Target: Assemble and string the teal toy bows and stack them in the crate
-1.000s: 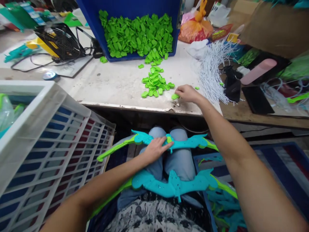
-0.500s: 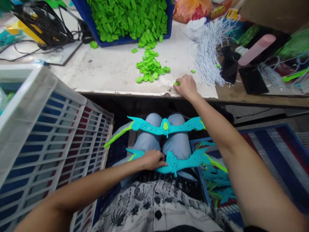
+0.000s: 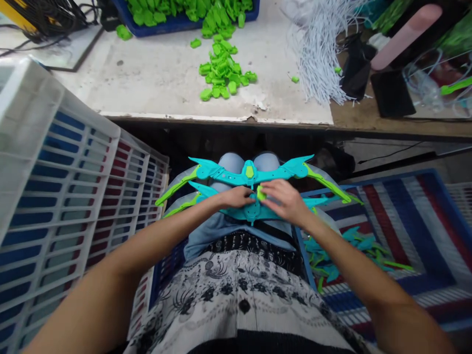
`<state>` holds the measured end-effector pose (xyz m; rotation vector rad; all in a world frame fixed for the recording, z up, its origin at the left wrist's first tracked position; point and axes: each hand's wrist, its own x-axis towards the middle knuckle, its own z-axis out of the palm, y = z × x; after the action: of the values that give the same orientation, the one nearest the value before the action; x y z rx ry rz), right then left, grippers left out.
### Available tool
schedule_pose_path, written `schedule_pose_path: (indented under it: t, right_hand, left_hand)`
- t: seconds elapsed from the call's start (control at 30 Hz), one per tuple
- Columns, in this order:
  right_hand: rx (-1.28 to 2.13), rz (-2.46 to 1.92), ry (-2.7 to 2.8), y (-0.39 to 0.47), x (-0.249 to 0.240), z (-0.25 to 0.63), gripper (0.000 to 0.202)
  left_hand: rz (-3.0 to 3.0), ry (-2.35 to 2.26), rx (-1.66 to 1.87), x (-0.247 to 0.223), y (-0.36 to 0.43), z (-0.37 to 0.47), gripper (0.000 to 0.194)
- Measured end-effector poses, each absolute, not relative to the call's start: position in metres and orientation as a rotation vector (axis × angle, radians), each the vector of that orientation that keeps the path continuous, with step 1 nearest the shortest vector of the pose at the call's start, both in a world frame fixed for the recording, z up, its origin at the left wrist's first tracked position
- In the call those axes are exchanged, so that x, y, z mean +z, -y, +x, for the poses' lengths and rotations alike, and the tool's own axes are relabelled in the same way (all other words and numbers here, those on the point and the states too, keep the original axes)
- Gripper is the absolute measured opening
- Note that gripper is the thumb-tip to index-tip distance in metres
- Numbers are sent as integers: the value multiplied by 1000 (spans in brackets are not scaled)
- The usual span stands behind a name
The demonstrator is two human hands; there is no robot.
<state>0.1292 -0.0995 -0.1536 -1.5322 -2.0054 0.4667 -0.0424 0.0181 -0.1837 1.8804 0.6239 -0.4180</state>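
Observation:
Two turquoise plastic toy bows with lime-green limbs lie across my lap. The farther toy bow (image 3: 236, 176) carries a green piece at its centre. My left hand (image 3: 238, 197) is closed on the nearer toy bow (image 3: 252, 212), its fingertips by the middle. Between the fingers of my right hand (image 3: 283, 199) is a small green plastic piece (image 3: 261, 193), held just over the centre of that nearer bow. My hands partly cover this bow.
Loose green pieces (image 3: 223, 69) lie on the worktable (image 3: 147, 93) before a blue bin (image 3: 173, 28) of more. White cords (image 3: 317, 54) and a phone (image 3: 393, 93) are to the right. A white crate (image 3: 84, 162) stands left; turquoise and green parts (image 3: 354, 250) lie at right.
My right hand has come back from the table edge to the nearer bow with the green piece. My left hand stays on that bow. The view has tilted down.

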Motion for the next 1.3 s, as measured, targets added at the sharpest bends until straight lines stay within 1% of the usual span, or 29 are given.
schedule_pose_path:
  t: [0.07,0.17,0.3,0.43,0.57,0.7,0.8,0.87,0.93,1.0,1.07,1.13,1.2,1.27,1.3]
  right_hand:
    - [490,-1579,2023,127,-172,113,28]
    - [458,-1657,2047,142,-191,95,29]
    - [355,-1767,2010,140,-199,83,29]
    - [325,-1817,1967,140,-204,73,30]
    - [294,-1894,1880,148,-205,65,29]
    - [346,-1978,1709,153,-203,61,25]
    - [435,-2142,1493,147,-203,61,42]
    - [585,-2235,1427,137,-204,64,53]
    - [748,-2282,1406,126,-203,67,56]
    - [819,-2308,1409,119,-201,70,54]
    - [817,-2329,1461,116,-197,71,52]
    - [796,-2340,1572,115,-191,74,54]
    - [866,-2290,1749,110,-181,83,53]
    - [925,-2177,1905,91,-167,99,39]
    - [873,-2129,1932,75,-159,109,30]
  left_hand:
    - [1718,-667,-404,-189,-21,-38,32]
    - [1542,-726,-344,-194,-20,-37,36]
    - [1409,-787,-311,-197,-18,-39,41]
    - [1268,-726,-307,-200,-23,-43,43]
    - [1321,-595,-319,-202,-25,-48,49]
    - [1482,-551,-272,-203,-20,-49,49]
    - [1567,-567,-268,-203,-17,-49,46]
    - [1588,-572,-262,-203,-16,-50,44]
    - [1595,-575,-245,-205,-15,-50,42]
    - [1625,-591,-225,-206,-16,-50,40]
    - [1679,-603,-214,-207,-17,-49,37]
    - [1750,-601,-225,-205,-17,-48,35]
    - [1843,-620,-244,-200,-13,-48,37]
    - [1983,-713,-205,-193,-2,-52,39]
    - [2072,-761,-159,-190,6,-56,37]
